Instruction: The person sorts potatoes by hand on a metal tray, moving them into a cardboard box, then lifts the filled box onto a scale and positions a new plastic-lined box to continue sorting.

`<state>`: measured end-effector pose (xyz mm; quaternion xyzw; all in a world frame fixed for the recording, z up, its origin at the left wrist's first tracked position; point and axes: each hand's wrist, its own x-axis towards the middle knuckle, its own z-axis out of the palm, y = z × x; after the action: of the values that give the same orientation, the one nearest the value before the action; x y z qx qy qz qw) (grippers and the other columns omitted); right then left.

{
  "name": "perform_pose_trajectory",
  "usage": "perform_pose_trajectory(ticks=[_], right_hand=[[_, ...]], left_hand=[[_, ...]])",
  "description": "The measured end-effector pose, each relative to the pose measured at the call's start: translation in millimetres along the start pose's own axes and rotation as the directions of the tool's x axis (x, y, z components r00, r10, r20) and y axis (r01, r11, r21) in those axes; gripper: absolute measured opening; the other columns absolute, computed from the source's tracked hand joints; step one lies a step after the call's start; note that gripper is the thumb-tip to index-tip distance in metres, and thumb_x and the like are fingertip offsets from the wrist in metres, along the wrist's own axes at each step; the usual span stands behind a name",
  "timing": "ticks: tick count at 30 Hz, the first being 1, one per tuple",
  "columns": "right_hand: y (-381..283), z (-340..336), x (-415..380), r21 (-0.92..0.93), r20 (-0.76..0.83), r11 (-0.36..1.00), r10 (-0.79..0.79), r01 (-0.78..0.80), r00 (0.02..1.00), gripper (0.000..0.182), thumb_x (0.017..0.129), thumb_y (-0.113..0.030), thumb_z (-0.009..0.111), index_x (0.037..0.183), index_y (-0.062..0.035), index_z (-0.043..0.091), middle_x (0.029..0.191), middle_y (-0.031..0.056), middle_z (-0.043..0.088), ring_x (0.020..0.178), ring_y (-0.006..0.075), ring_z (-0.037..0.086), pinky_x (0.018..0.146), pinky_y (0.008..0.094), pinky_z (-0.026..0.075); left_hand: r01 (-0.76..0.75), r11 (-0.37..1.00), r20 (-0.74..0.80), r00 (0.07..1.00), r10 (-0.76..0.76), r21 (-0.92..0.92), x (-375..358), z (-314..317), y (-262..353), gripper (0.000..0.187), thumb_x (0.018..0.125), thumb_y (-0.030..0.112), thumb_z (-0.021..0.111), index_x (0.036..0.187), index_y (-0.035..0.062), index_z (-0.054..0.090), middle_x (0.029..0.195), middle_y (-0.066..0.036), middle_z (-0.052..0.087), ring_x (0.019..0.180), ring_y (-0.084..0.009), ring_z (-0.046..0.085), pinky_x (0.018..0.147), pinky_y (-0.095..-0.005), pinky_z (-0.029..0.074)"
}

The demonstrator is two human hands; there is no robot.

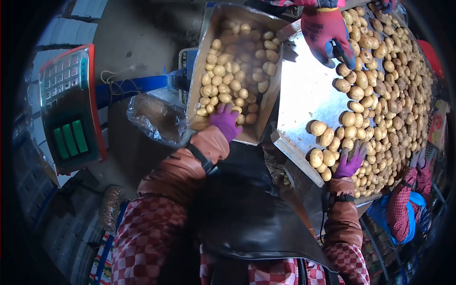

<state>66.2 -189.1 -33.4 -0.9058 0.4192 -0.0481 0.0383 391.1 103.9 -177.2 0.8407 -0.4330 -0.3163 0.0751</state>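
My left hand (226, 123), in a purple glove, rests fingers spread on the potatoes at the near end of a cardboard box (198, 122). Pale potatoes (219, 70) partly fill this box, which has a clear plastic liner. On the right, my right hand (350, 161) lies with outstretched fingers on loose potatoes (349, 118) near the front edge of a metal sorting table (304, 90). Neither hand appears to be gripping a potato, though my fingertips are partly hidden among them.
A scale display (71, 109) with keys stands at the left on a blue post (137, 86). Crumpled clear plastic (159, 118) hangs beside the box. A co-worker's gloved hand (327, 38) reaches over the table's far side; another person's checked sleeve (399, 211) is at the right.
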Motion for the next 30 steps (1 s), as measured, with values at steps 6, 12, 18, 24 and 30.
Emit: perform_pose_trajectory(ticks=[6,12,18,24,30], right_hand=[[-2.0,-3.2,-1.6,0.015,0.019,1.000,0.027,-0.027,0.999,0.054,0.091,-0.027,0.056,0.137,-0.0015,0.048,0.149,0.0241,0.032,0.140,0.0421,0.024,0.114,0.0537,0.016],[0.2,-0.7,2.8,0.062,-0.013,0.993,0.098,-0.097,0.995,0.058,0.087,-0.026,0.060,0.139,-0.0041,0.047,0.150,0.0240,0.030,0.140,0.0421,0.023,0.114,0.0533,0.017],[-0.5,-3.0,4.4,0.068,0.005,0.990,0.126,-0.126,0.992,0.060,0.084,-0.025,0.062,0.139,-0.0059,0.047,0.150,0.0236,0.030,0.139,0.0424,0.024,0.114,0.0520,0.019],[15.5,7.8,2.1,0.087,-0.031,0.992,0.091,-0.088,0.995,0.060,0.084,-0.025,0.064,0.139,-0.0077,0.048,0.149,0.0232,0.032,0.139,0.0424,0.027,0.113,0.0518,0.021],[14.9,7.7,2.8,0.064,-0.024,0.992,0.115,-0.113,0.993,0.060,0.083,-0.025,0.065,0.138,-0.0077,0.049,0.148,0.0232,0.033,0.137,0.0419,0.029,0.113,0.0520,0.022]], left_hand=[[-0.333,0.942,0.155,0.934,0.322,0.048,62.4,-9.6,-44.5,0.044,0.078,0.040,0.064,0.118,0.0217,0.064,0.130,-0.014,0.053,0.125,-0.0348,0.042,0.106,-0.0473,0.034],[-0.102,0.942,0.197,0.965,0.171,-0.319,15.4,-13.0,-65.8,0.036,0.081,0.030,0.067,0.113,0.0151,0.066,0.101,-0.013,0.067,0.091,-0.0315,0.065,0.081,-0.0418,0.052],[-0.002,0.761,-0.299,0.920,-0.252,-0.649,-0.9,-71.7,-57.9,0.026,0.089,0.013,0.059,0.113,0.0038,0.064,0.094,-0.011,0.070,0.083,-0.0194,0.068,0.076,-0.0305,0.053],[0.200,0.944,0.040,0.980,-0.196,-0.262,47.4,-41.2,-59.2,0.031,0.088,0.020,0.057,0.116,0.0100,0.064,0.092,-0.013,0.070,0.085,-0.0253,0.068,0.077,-0.0371,0.053],[0.352,0.929,0.079,0.935,-0.345,-0.117,91.4,-12.2,-5.1,0.031,0.087,0.024,0.055,0.114,0.0117,0.065,0.095,-0.012,0.070,0.089,-0.0293,0.068,0.078,-0.0406,0.053]])
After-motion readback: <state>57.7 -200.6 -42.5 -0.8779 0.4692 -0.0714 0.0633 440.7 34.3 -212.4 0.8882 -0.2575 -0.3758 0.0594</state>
